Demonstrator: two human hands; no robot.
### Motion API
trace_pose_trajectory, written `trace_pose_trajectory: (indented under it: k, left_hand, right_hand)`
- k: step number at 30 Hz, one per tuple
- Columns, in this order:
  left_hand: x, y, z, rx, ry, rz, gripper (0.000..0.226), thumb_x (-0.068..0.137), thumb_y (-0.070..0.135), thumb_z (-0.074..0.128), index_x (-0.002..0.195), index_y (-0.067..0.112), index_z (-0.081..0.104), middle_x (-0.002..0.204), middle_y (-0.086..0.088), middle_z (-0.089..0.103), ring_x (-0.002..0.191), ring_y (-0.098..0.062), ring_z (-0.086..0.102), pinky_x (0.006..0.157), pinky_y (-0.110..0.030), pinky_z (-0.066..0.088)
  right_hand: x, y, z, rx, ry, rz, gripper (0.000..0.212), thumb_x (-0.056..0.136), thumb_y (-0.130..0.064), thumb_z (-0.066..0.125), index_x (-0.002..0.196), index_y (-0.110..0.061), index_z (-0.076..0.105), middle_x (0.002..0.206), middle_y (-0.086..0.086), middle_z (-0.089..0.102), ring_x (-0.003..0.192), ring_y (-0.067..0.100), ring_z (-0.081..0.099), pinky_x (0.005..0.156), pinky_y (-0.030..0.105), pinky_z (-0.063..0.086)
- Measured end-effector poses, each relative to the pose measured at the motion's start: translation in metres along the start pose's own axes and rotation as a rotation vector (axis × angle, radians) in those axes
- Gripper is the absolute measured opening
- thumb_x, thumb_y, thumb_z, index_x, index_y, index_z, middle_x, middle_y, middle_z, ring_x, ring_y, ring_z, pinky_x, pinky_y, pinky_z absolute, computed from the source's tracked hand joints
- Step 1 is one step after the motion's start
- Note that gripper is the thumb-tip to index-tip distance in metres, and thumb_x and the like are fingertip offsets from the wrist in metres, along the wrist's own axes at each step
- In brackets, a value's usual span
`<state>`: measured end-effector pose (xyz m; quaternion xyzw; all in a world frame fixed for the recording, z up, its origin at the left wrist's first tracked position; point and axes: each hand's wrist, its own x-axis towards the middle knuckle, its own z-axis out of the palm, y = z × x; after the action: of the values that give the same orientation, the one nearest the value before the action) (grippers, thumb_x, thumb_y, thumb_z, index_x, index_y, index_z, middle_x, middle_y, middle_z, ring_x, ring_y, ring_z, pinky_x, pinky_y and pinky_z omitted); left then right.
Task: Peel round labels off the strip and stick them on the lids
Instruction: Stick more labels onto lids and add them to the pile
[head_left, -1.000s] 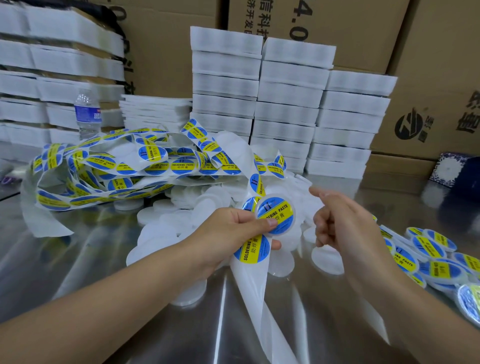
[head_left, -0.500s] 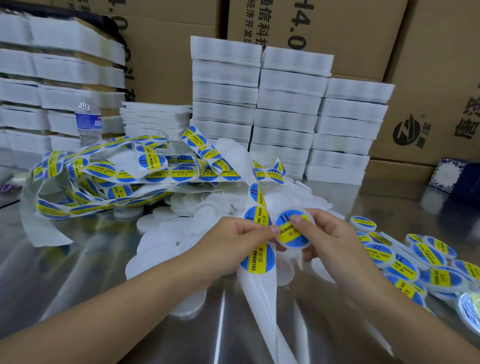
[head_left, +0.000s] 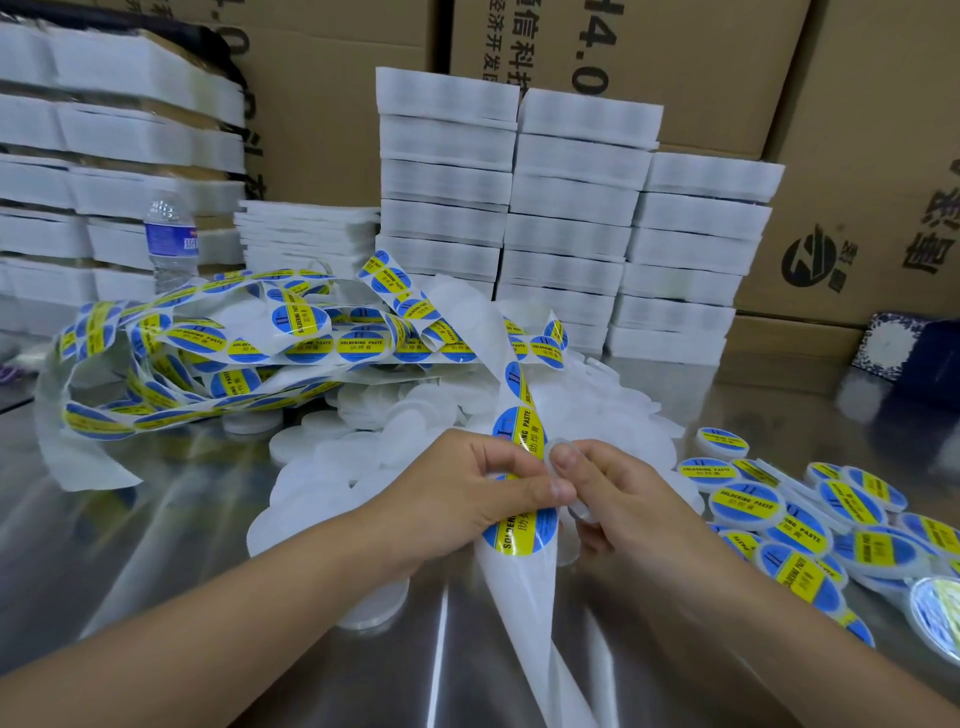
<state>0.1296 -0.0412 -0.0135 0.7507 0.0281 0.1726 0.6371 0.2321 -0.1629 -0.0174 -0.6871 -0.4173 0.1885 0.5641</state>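
left hand (head_left: 457, 493) fingers pinching the label strip (head_left: 519, 597) near 6 o'clock, right hand (head_left: 623, 501) fingers gripping a clear lid (head_left: 563, 444) against it, so I'd roll the label (head_left: 521, 527) on edge-first, centred, no bubbles.

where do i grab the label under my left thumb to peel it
Pinch the round blue and yellow label at its lower right rim, from the right: that edge lies bare on the white backing strip; the left hand covers its top.

left hand (head_left: 457, 493) grips label strip (head_left: 524, 597) | right hand (head_left: 628, 499) pinches lid (head_left: 581, 513) (seen edge-on) beside strip | labelled lids (head_left: 748, 501) heaped right on steel table (head_left: 156, 545)
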Motion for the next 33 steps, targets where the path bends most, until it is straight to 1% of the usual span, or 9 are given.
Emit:
trace_pose_trajectory:
  k: [3, 10, 12, 17, 22, 24, 27, 30, 33]
  left_hand:
    - [0.001, -0.003, 0.000, 0.012, 0.006, -0.008, 0.006, 0.065, 0.031, 0.075, 0.060, 0.027, 0.075, 0.061, 0.009, 0.069, 0.056, 0.001, 0.061, 0.057, -0.010, 0.046]
    - [0.000, -0.004, 0.001, 0.080, 0.009, 0.003, 0.012, 0.057, 0.044, 0.073, 0.059, 0.032, 0.074, 0.059, 0.014, 0.067, 0.057, 0.006, 0.058, 0.059, -0.007, 0.044]
    - [0.000, -0.003, 0.001, 0.081, 0.010, -0.008, 0.006, 0.064, 0.037, 0.076, 0.059, 0.033, 0.075, 0.060, 0.015, 0.068, 0.058, 0.007, 0.060, 0.059, -0.006, 0.044]
    - [0.001, -0.004, 0.000, 0.103, 0.012, -0.013, 0.020, 0.076, 0.023, 0.075, 0.059, 0.034, 0.074, 0.062, 0.017, 0.069, 0.060, 0.009, 0.061, 0.059, -0.004, 0.043]
    - [0.002, -0.006, 0.000, 0.113, 0.029, -0.009, 0.005, 0.078, 0.026, 0.075, 0.074, 0.027, 0.078, 0.079, 0.013, 0.074, 0.076, 0.002, 0.067, 0.071, -0.009, 0.049]
    - [0.003, -0.006, -0.002, 0.093, 0.049, -0.035, 0.008, 0.076, 0.027, 0.077, 0.084, 0.027, 0.078, 0.093, 0.008, 0.075, 0.088, -0.006, 0.070, 0.083, -0.017, 0.053]
    - [0.002, -0.004, -0.005, 0.019, -0.032, -0.063, 0.021, 0.078, 0.014, 0.076, 0.092, 0.030, 0.075, 0.098, 0.006, 0.075, 0.085, -0.007, 0.071, 0.078, -0.018, 0.055]
    - [0.000, -0.004, -0.006, 0.019, -0.118, -0.054, 0.038, 0.080, -0.003, 0.068, 0.105, 0.027, 0.068, 0.098, 0.008, 0.075, 0.082, -0.002, 0.068, 0.070, -0.012, 0.051]
    - [0.000, -0.006, -0.006, 0.048, -0.141, -0.026, 0.045, 0.073, 0.001, 0.069, 0.108, 0.030, 0.066, 0.100, 0.009, 0.074, 0.085, -0.003, 0.067, 0.072, -0.014, 0.050]
  right_hand:
    - [0.002, 0.003, 0.000, -0.029, 0.017, 0.002, 0.057, 0.054, -0.068, 0.055, 0.077, -0.016, 0.057, 0.047, -0.012, 0.048, 0.043, 0.004, 0.045, 0.048, 0.024, 0.037]
    - [0.003, 0.000, -0.006, -0.096, 0.068, 0.001, 0.051, 0.063, -0.063, 0.051, 0.064, -0.012, 0.045, 0.041, -0.005, 0.042, 0.034, 0.013, 0.039, 0.038, 0.017, 0.034]
    - [0.003, 0.000, -0.007, -0.102, 0.069, -0.004, 0.050, 0.068, -0.061, 0.049, 0.062, -0.012, 0.045, 0.042, -0.004, 0.042, 0.036, 0.014, 0.040, 0.039, 0.019, 0.036]
    - [0.002, 0.001, -0.009, -0.114, 0.098, -0.018, 0.046, 0.092, -0.046, 0.041, 0.059, -0.015, 0.045, 0.040, -0.005, 0.044, 0.035, 0.012, 0.040, 0.040, 0.020, 0.037]
    - [0.008, 0.002, -0.018, -0.194, 0.211, -0.048, 0.047, 0.097, -0.040, 0.039, 0.060, -0.012, 0.045, 0.041, -0.005, 0.045, 0.036, 0.012, 0.043, 0.040, 0.018, 0.036]
    - [0.013, 0.002, -0.031, -0.314, 0.315, -0.084, 0.049, 0.096, -0.042, 0.041, 0.060, -0.009, 0.046, 0.043, -0.005, 0.042, 0.040, 0.015, 0.041, 0.045, 0.025, 0.036]
    - [0.020, 0.003, -0.062, -0.707, 0.523, -0.120, 0.051, 0.093, -0.044, 0.046, 0.060, -0.006, 0.052, 0.047, 0.001, 0.046, 0.051, 0.023, 0.043, 0.052, 0.033, 0.032]
    - [0.022, 0.005, -0.094, -0.970, 0.681, -0.003, 0.052, 0.090, -0.052, 0.047, 0.061, -0.010, 0.060, 0.054, 0.007, 0.056, 0.060, 0.032, 0.051, 0.051, 0.032, 0.034]
    - [0.021, 0.009, -0.120, -1.094, 0.752, 0.175, 0.053, 0.090, -0.054, 0.047, 0.057, -0.014, 0.062, 0.058, 0.009, 0.059, 0.062, 0.032, 0.054, 0.052, 0.029, 0.035]
